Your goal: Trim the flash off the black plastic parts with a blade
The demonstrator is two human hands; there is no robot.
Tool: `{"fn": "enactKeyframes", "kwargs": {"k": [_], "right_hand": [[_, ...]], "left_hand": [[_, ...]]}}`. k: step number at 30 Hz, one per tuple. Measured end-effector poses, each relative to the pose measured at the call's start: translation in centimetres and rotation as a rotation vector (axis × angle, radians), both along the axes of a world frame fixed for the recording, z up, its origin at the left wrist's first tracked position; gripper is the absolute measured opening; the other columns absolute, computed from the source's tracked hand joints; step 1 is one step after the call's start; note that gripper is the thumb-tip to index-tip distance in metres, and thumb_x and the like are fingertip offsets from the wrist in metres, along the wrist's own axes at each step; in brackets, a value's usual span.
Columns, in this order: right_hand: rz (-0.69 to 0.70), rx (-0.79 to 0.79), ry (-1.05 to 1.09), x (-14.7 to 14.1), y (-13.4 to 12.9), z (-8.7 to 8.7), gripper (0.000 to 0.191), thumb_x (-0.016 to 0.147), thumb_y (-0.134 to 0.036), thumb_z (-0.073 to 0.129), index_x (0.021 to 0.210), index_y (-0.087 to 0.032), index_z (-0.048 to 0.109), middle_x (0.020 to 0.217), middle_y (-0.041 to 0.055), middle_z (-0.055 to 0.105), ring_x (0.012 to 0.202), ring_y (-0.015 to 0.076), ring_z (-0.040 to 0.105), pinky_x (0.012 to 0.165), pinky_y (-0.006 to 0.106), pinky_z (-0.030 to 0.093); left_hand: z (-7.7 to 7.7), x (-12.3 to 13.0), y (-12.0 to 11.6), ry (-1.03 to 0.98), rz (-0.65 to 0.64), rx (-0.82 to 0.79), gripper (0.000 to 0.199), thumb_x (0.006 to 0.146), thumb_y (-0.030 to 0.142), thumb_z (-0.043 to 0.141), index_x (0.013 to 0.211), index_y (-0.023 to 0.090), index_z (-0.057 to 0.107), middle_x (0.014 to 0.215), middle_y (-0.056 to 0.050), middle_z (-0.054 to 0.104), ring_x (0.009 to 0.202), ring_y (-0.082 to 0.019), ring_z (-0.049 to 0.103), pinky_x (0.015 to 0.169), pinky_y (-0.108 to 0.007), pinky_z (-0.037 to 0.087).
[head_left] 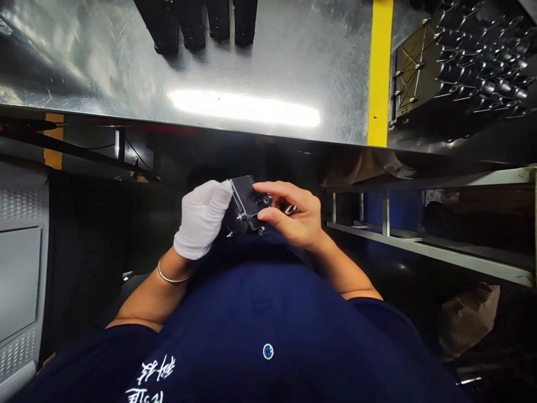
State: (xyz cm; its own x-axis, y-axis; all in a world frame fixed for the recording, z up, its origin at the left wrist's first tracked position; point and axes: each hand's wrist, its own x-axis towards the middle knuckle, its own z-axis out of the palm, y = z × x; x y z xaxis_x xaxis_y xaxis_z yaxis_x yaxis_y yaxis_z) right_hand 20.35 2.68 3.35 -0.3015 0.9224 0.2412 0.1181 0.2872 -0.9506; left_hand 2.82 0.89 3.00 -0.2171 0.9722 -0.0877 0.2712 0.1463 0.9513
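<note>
A small black block-shaped part with shiny pins and round black fittings is held in front of my body, below the table edge. My left hand, in a white glove, is closed on its left side, fingers curled. My bare right hand grips the other side, with the index finger on the top edge and the thumb lower down. A shiny metal piece shows between the fingers and palm of that hand; its kind cannot be made out. The underside of the block is hidden.
Beyond my hands runs a metal table with a yellow stripe. Several black bars stand at its back. To the right is a cluster of black parts with wire loops. A grey rack and a brown bag are lower right.
</note>
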Motion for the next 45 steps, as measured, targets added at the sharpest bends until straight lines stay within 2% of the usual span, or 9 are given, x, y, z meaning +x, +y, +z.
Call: {"fn": "enactKeyframes", "kwargs": {"k": [6,14,19,22,25,30,36,41,45], "right_hand": [[-0.122,-0.141,0.052,-0.4,0.4,0.3,0.032,0.077,-0.049,0.077,0.085,-0.018,0.073,0.058,-0.0055,0.054,0.049,0.0053,0.045,0.046,0.020,0.038],[-0.045,-0.022,0.055,-0.2,0.6,0.1,0.020,0.083,-0.038,0.074,0.084,-0.018,0.072,0.063,-0.0032,0.058,0.052,0.0059,0.045,0.049,0.021,0.039],[-0.026,-0.062,-0.062,1.3,0.9,0.2,0.038,0.092,-0.055,0.056,0.106,-0.020,0.065,0.073,-0.0023,0.056,0.060,0.0088,0.049,0.056,0.024,0.044],[-0.036,-0.078,-0.146,2.3,1.1,0.7,0.034,0.101,-0.046,0.041,0.104,-0.020,0.062,0.079,-0.0006,0.058,0.066,0.0097,0.054,0.064,0.025,0.047],[0.031,0.056,-0.232,2.4,1.2,1.1,0.028,0.102,-0.031,0.042,0.092,-0.018,0.064,0.077,0.0009,0.061,0.068,0.0099,0.056,0.067,0.025,0.048],[0.085,0.294,-0.266,1.6,1.5,0.8,0.019,0.099,-0.022,0.047,0.097,-0.017,0.065,0.081,0.0036,0.068,0.070,0.0119,0.061,0.065,0.025,0.050],[0.155,0.346,-0.330,1.7,2.2,1.1,0.026,0.100,-0.022,0.043,0.088,-0.015,0.065,0.075,0.0041,0.069,0.069,0.0119,0.065,0.064,0.023,0.049],[0.233,0.357,-0.387,2.1,2.4,1.5,0.023,0.099,-0.021,0.046,0.100,-0.014,0.067,0.085,0.0061,0.072,0.075,0.0127,0.066,0.069,0.023,0.051],[0.180,0.331,-0.409,2.5,2.2,1.3,0.027,0.100,-0.023,0.046,0.117,-0.017,0.066,0.077,0.0029,0.066,0.069,0.0130,0.060,0.067,0.026,0.050]], "left_hand": [[0.5,0.6,-0.4,0.026,0.142,0.047,0.055,0.084,0.067,0.056,0.057,0.019,0.052,0.054,0.002,0.046,0.052,-0.011,0.042,0.050,-0.026,0.038],[0.2,0.4,-0.5,0.053,0.159,0.164,0.054,0.083,0.065,0.059,0.054,0.020,0.049,0.051,0.004,0.044,0.050,-0.010,0.042,0.050,-0.025,0.039],[0.7,-0.2,0.3,-0.082,0.072,-0.164,0.051,0.086,0.060,0.058,0.057,0.018,0.057,0.054,0.002,0.054,0.051,-0.010,0.046,0.048,-0.024,0.039],[0.8,-0.6,0.6,-0.175,0.031,-0.306,0.051,0.087,0.061,0.056,0.061,0.018,0.062,0.056,0.000,0.059,0.049,-0.010,0.049,0.045,-0.023,0.040],[0.7,-0.5,0.7,-0.197,0.029,-0.303,0.054,0.084,0.067,0.055,0.065,0.018,0.066,0.057,0.000,0.061,0.050,-0.011,0.051,0.046,-0.023,0.042],[0.6,-0.1,0.4,-0.137,0.033,-0.233,0.052,0.083,0.066,0.057,0.064,0.018,0.063,0.059,-0.001,0.059,0.051,-0.011,0.048,0.045,-0.024,0.040],[0.8,-0.9,-0.2,-0.052,-0.063,-0.034,0.062,0.078,0.071,0.059,0.048,0.021,0.037,0.050,0.004,0.034,0.049,-0.010,0.030,0.042,-0.025,0.031],[1.7,-0.9,0.0,-0.044,-0.129,-0.058,0.061,0.078,0.071,0.058,0.046,0.021,0.045,0.048,0.003,0.038,0.047,-0.010,0.032,0.042,-0.027,0.031],[2.0,-0.8,0.1,-0.026,-0.179,-0.116,0.059,0.079,0.064,0.060,0.045,0.020,0.042,0.047,0.003,0.037,0.045,-0.009,0.033,0.040,-0.025,0.030]]}}
